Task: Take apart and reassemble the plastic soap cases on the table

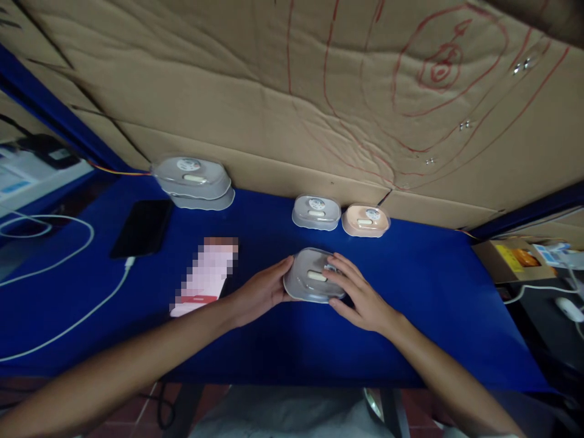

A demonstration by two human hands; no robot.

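Observation:
A small grey oval plastic box [305,278] with a clear lid and a pale bar-shaped handle is between my two hands, above the blue table. My left hand [262,289] grips its left end, thumb on the near upper edge and the other fingers partly hidden beneath. Over the right end, my right hand [365,298] has its fingers on the lid and its thumb at the front edge. The fingers partly cover a round sticker on the lid.
Behind stand another grey box [316,213], a peach box [365,221] and a stack of larger grey boxes [194,178] against the cardboard wall [255,121]. Left lie a black phone [142,228], a lit phone [205,277] with blurred screen and a white cable [107,298].

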